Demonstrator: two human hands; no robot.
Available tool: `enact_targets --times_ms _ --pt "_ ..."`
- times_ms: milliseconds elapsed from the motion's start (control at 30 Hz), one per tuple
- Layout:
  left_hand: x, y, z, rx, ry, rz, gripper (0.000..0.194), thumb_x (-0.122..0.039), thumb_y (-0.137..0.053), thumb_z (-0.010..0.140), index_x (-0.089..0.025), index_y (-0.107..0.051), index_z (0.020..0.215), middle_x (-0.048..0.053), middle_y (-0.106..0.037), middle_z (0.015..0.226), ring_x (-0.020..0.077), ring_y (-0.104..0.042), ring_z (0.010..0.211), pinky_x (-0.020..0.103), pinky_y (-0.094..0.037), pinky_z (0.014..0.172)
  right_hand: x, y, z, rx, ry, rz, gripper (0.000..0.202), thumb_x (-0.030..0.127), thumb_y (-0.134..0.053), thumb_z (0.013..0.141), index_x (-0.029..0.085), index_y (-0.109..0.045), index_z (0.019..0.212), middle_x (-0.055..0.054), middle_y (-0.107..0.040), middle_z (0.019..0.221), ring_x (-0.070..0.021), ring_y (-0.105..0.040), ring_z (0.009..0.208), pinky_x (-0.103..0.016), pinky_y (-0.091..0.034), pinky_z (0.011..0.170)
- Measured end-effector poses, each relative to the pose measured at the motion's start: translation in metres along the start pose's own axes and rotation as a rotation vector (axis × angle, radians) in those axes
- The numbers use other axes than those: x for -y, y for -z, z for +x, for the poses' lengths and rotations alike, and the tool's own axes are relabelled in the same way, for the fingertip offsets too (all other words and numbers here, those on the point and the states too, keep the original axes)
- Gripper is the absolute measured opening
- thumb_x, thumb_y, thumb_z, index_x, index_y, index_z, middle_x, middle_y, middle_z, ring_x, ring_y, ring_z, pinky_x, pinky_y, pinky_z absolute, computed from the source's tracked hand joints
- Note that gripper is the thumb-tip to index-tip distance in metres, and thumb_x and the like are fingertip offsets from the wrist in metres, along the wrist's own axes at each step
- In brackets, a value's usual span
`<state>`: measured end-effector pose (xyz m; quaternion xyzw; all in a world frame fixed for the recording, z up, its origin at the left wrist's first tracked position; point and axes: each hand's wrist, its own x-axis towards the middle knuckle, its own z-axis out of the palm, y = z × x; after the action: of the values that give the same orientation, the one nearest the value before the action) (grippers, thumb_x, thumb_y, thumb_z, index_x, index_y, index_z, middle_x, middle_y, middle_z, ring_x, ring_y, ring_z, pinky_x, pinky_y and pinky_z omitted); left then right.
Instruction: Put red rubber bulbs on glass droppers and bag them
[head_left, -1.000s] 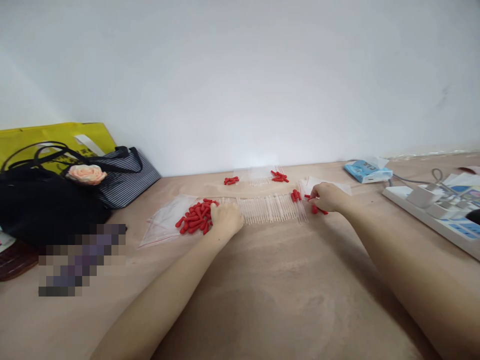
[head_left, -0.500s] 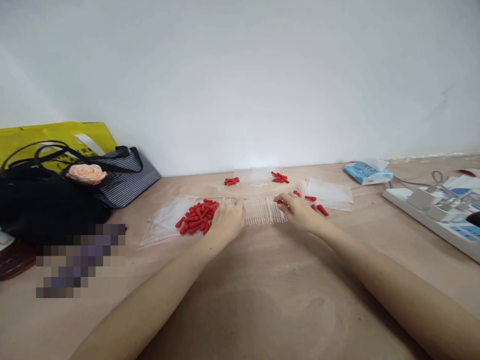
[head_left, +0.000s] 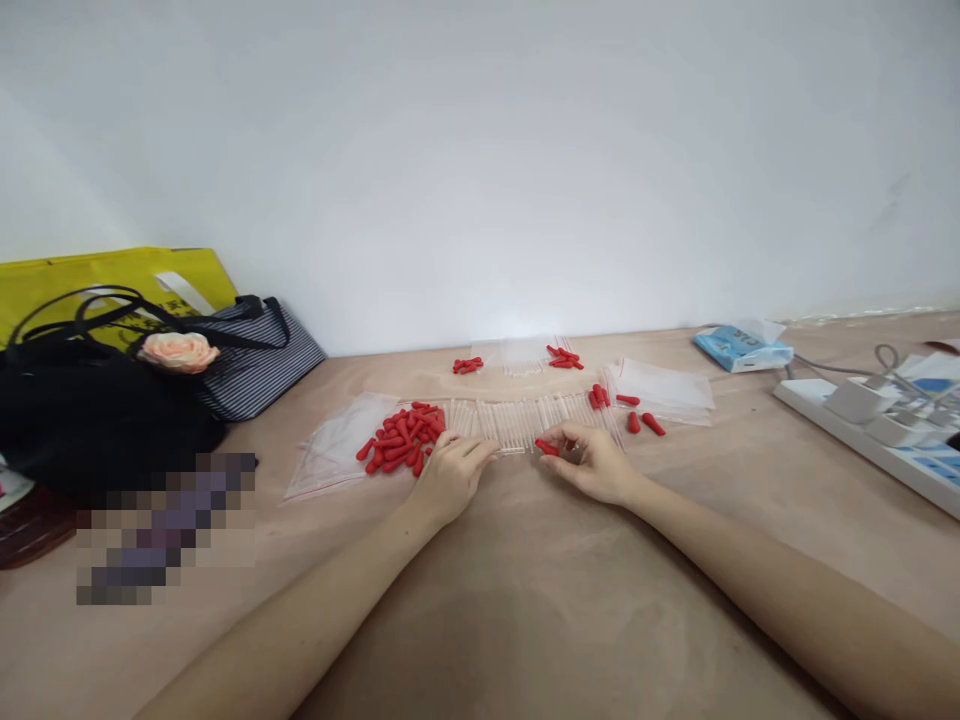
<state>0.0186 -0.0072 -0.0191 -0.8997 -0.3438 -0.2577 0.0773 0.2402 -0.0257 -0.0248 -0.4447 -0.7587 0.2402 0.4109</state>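
My left hand [head_left: 453, 476] pinches one thin clear dropper tube [head_left: 513, 451], which points right toward my other hand. Between the thumb and fingers of my right hand [head_left: 596, 464] is a red rubber dropper bulb [head_left: 547, 447], close to the tube's free end but apart from it. Just behind both hands lies a row of clear dropper tubes [head_left: 517, 422], side by side on the table. A heap of red bulbs [head_left: 405, 432] sits beyond my left hand, partly on clear zip bags [head_left: 330, 450]. A few loose red bulbs [head_left: 634, 422] lie to the right.
At the back, a clear bag with tubes [head_left: 521, 352] lies between two small groups of red bulbs. More zip bags [head_left: 664, 385] are at right, near a blue tissue pack [head_left: 739, 348] and a white power strip [head_left: 817, 415]. Bags [head_left: 259, 350] stand at left.
Both hands have drawn back toward me from the tube row. My left hand now holds a tube out sideways, and the red bulb in my right hand shows plainly.
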Motion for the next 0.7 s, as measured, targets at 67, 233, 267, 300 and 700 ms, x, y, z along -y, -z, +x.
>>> enact_targets --times_ms 67,233,267,300,700 --pt "0.0003 -0.0006 0.0000 -0.013 -0.010 -0.026 0.022 -0.015 -0.038 0.086 -0.018 -0.057 0.096 0.003 -0.066 0.086 0.0142 -0.057 0.074 0.031 -0.033 0.075 0.0033 0.0011 0.0004 0.030 0.035 -0.059 0.013 0.019 -0.052 0.071 0.018 -0.059 0.083 -0.003 -0.060 0.077 -0.0127 -0.053 0.068 -0.024 -0.042 0.058" --pt "-0.0005 -0.0012 0.0003 -0.019 -0.009 -0.060 0.022 -0.014 -0.039 0.085 -0.018 -0.059 0.095 0.003 -0.067 0.086 0.0137 -0.057 0.075 0.032 -0.032 0.077 0.0042 0.0005 0.0019 0.056 0.085 -0.104 0.015 0.021 -0.052 0.074 0.018 -0.061 0.086 -0.003 -0.059 0.077 -0.0124 -0.053 0.067 -0.025 -0.042 0.060" --pt "-0.0006 -0.0014 0.0003 -0.017 -0.011 -0.063 0.022 -0.015 -0.039 0.085 -0.018 -0.059 0.095 0.003 -0.066 0.085 0.0136 -0.057 0.075 0.032 -0.032 0.078 0.0038 0.0000 0.0021 0.058 0.099 -0.099 0.015 0.022 -0.052 0.074 0.018 -0.061 0.086 -0.003 -0.059 0.077 -0.0124 -0.053 0.067 -0.025 -0.043 0.061" --pt "-0.0006 -0.0016 0.0003 -0.017 -0.012 -0.064 0.022 -0.015 -0.039 0.085 -0.018 -0.059 0.095 0.003 -0.066 0.085 0.0135 -0.057 0.075 0.032 -0.033 0.077 0.0035 -0.0004 0.0022 0.062 0.113 -0.093 0.015 0.022 -0.053 0.075 0.018 -0.062 0.086 -0.003 -0.059 0.078 -0.0123 -0.053 0.068 -0.026 -0.043 0.062" --pt "0.0002 -0.0028 0.0003 -0.042 -0.025 -0.068 0.023 -0.016 -0.038 0.086 -0.020 -0.059 0.095 0.002 -0.067 0.086 0.0120 -0.058 0.076 0.030 -0.034 0.078 -0.0009 -0.0027 0.0036 0.083 0.132 -0.054 0.012 0.022 -0.052 0.076 0.020 -0.060 0.085 -0.003 -0.058 0.077 -0.0119 -0.052 0.067 -0.025 -0.043 0.062"
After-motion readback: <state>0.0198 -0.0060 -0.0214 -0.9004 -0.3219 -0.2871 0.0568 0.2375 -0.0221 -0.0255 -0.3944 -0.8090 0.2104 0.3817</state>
